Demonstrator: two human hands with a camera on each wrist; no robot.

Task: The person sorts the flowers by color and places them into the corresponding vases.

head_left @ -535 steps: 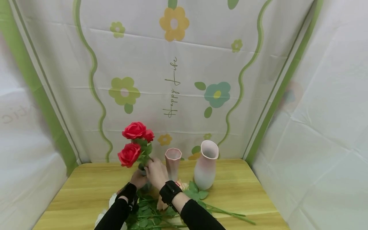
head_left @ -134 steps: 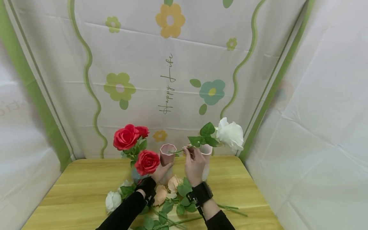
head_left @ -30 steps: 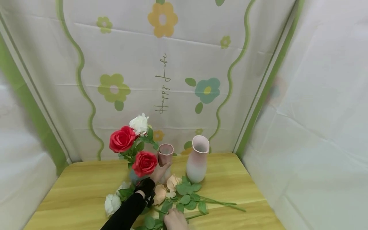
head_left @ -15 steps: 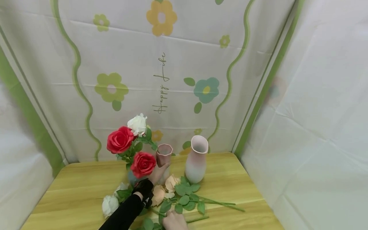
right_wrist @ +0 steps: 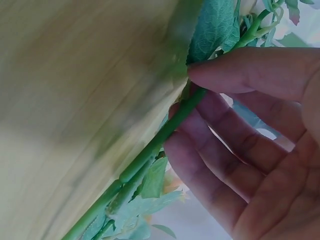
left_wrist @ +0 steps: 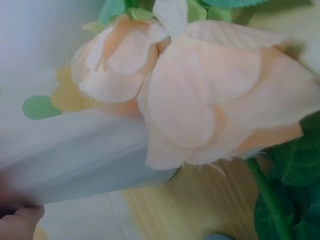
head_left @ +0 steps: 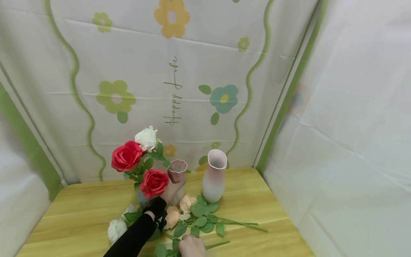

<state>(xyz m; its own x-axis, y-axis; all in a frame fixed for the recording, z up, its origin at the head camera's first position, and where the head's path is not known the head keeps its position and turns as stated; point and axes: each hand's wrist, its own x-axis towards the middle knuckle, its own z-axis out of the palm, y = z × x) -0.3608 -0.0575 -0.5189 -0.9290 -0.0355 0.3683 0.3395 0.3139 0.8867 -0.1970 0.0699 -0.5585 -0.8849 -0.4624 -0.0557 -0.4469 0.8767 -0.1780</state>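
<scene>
My left hand (head_left: 173, 190) grips the pink fluted vase (head_left: 177, 172) in the head view; its pale body (left_wrist: 90, 155) crosses the left wrist view. A white rose (head_left: 146, 138) leans left out of that vase. Beside it, red roses (head_left: 155, 183) stand in a blue-grey vase (head_left: 141, 198), mostly hidden. Low in the head view is my right hand (head_left: 192, 246). In the right wrist view its thumb and fingers pinch a green flower stem (right_wrist: 162, 134) close to the table. Which bloom this stem carries cannot be made out.
A taller pink-and-white vase (head_left: 214, 182) stands to the right. Peach roses (head_left: 172, 217) with green leaves and stems lie in front of the vases. White roses (head_left: 117, 230) lie left of my forearm. A printed cloth backdrop (head_left: 192, 135) rises behind the wooden table (head_left: 257, 200).
Earlier, my right hand held the white rose at the fluted vase; that rose now stands in it. In the last second my right hand stays at the stem while the head view shifts slightly.
</scene>
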